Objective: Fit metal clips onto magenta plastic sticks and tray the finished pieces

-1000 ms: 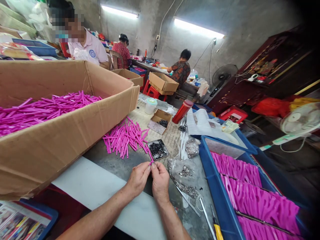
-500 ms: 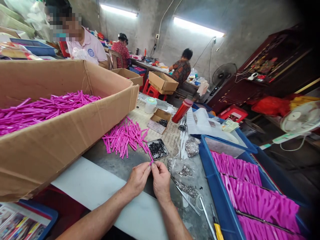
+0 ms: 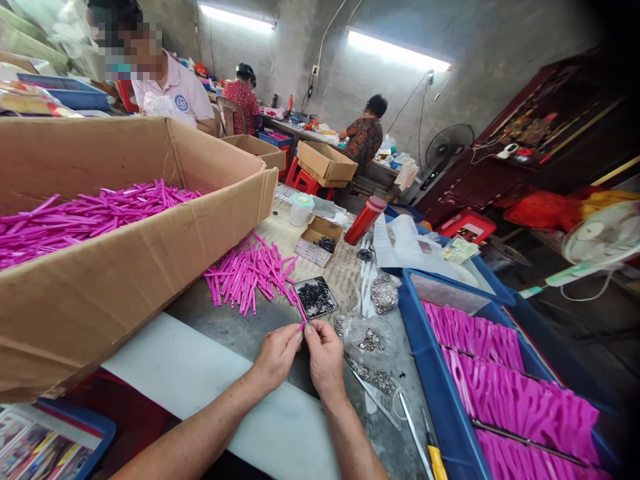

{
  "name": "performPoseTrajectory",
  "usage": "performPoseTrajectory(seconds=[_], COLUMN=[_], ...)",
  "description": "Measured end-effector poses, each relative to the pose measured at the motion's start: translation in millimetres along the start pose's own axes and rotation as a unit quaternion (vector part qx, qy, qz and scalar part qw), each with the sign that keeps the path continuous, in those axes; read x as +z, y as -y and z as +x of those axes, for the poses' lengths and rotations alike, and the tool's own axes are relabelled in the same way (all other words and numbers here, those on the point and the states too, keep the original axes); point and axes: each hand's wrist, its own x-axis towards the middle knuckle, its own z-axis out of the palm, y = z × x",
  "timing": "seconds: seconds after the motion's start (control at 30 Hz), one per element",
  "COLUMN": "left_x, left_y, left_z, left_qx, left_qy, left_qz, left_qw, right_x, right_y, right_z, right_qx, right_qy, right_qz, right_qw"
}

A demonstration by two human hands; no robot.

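Observation:
My left hand (image 3: pixel 277 357) is closed in a pinch on a thin magenta plastic stick (image 3: pixel 301 311), which points away from me. Against it, my right hand (image 3: pixel 325 357) pinches at the stick's near end. Whatever small piece lies between those right fingertips is hidden. Just beyond the hands are small black parts (image 3: pixel 315 298) in a shallow square tray. A loose pile of magenta sticks (image 3: pixel 253 275) lies to the left of that tray. Right of my hands, small metal pieces (image 3: pixel 371 341) sit on a clear plastic bag.
A large cardboard box (image 3: pixel 150 267) of magenta sticks fills the left. On the right, a blue crate (image 3: pixel 440 427) holds rows of magenta pieces. A red bottle (image 3: pixel 365 220), tweezers (image 3: pixel 373 390) and a yellow-handled tool (image 3: pixel 437 460) lie around. Several people sit farther back.
My right hand has shifted very slightly, its fingers rising a little at the stick's end. My left hand keeps its pinch, and the things on the table have not moved.

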Motion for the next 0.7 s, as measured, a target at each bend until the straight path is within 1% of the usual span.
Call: performPoseTrajectory(seconds=[0.13, 0.3, 0.53, 0.7], left_x=[-0.2, -0.5, -1.1, -0.6], left_y=[-2.1, -3.2, -4.2, -3.5], left_z=[0.0, 0.5, 1.3, 0.8], left_qx=[0.011, 0.022, 0.022, 0.025], left_qy=[-0.008, -0.013, -0.01, -0.01], left_qz=[0.016, 0.045, 0.049, 0.054], left_qw=[1.0, 0.999, 0.999, 0.998], right_x=[-1.6, -2.7, -2.3, -2.5], right_y=[3.0, 3.1, 2.9, -0.3], right_z=[1.3, 3.2, 2.1, 0.7], right_qx=[-0.005, 0.005, 0.006, -0.002], right_qy=[-0.001, 0.01, 0.025, 0.02], right_qz=[-0.001, -0.013, -0.024, -0.048], right_qw=[1.0, 1.0, 0.999, 0.999])
